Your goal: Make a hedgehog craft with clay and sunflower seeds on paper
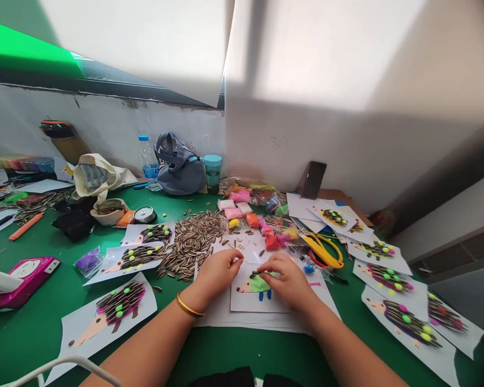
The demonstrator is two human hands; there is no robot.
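In front of me lies a white card with a hedgehog picture (244, 303); it has a pink face, a light green clay body (259, 285) and blue legs. My right hand (286, 282) reaches over the card, its thumb and forefinger pinched on a striped sunflower seed (254, 275) at the top of the green body. My left hand (221, 274) is above the card's upper left, thumb and fingertips together; whatever is between them is too small to make out. A large heap of sunflower seeds (193, 239) spreads just left of my left hand.
Seed-covered hedgehog cards lie left (108, 317) and right (405, 322). Behind my hands are bagged clay pieces (252, 220) and yellow-handled scissors (325, 250). A phone (313, 180), a teal-lidded cup (213, 174), a blue bag (181, 172) and a water bottle (147, 166) stand by the wall.
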